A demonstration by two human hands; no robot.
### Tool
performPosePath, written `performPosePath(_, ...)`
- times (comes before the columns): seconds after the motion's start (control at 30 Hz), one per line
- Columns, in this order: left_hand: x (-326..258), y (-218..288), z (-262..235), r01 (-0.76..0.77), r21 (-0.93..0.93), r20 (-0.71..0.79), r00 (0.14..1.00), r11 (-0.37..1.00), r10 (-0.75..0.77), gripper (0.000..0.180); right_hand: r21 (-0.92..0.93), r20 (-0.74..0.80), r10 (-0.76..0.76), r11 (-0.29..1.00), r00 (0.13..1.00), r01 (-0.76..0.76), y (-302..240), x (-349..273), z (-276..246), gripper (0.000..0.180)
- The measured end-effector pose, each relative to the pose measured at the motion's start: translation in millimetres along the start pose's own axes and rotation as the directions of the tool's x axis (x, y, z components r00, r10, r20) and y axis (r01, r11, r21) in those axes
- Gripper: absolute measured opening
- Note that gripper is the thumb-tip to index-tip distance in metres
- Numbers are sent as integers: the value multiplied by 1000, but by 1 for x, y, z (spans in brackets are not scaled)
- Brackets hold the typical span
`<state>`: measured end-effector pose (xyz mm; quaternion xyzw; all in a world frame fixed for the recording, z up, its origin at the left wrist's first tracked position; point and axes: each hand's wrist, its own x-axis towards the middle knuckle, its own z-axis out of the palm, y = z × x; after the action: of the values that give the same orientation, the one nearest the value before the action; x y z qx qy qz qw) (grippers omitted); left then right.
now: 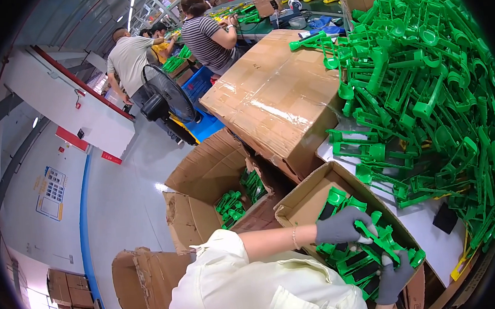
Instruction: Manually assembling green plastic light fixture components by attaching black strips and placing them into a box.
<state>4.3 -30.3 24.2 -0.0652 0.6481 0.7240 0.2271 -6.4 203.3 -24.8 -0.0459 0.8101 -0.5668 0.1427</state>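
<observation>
My left hand [342, 226], in a grey glove, is closed on a green plastic part [384, 242]. The part has a slim, elongated frame shape. Its near end is gripped by my right hand [395, 276], also gloved in grey. Both hands are over an open cardboard box [297, 201], which sits directly in front of me. Several similar green parts [336, 202], some with black strips on them, lie in the box. The part in my hands partly overlaps those below, so its full outline is hard to make out.
A large heap of green plastic parts [424, 81] covers the white table at right. Beyond my box stands a taped carton [277, 90]. Left are an open carton [202, 163] with green parts and a black fan [167, 94]. Two co-workers [209, 35] [131, 57] stand farther back.
</observation>
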Motion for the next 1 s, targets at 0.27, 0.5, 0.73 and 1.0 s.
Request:
performPosePath(0.27, -4, 31, -129, 152, 371, 118, 971, 916, -209, 24, 44, -100, -20, 999, 995, 25, 17, 14, -27, 29)
performPosePath(0.5, 41, -9, -122, 260, 884, -103, 919, 388, -381, 37, -121, -132, -96, 989, 987, 81, 28, 23, -37, 26)
performPosePath(0.73, 31, -31, -71, 279, 956, -277, 960, 86, -43, 59, -32, -234, 57, 997, 971, -66, 14, 34, -45, 24)
performPosePath(1.0, 24, 5, -80, 269, 947, -313, 897, 177, 313, 27, -366, -419, -220, 929, 881, 58, 55, 91, -132, 26)
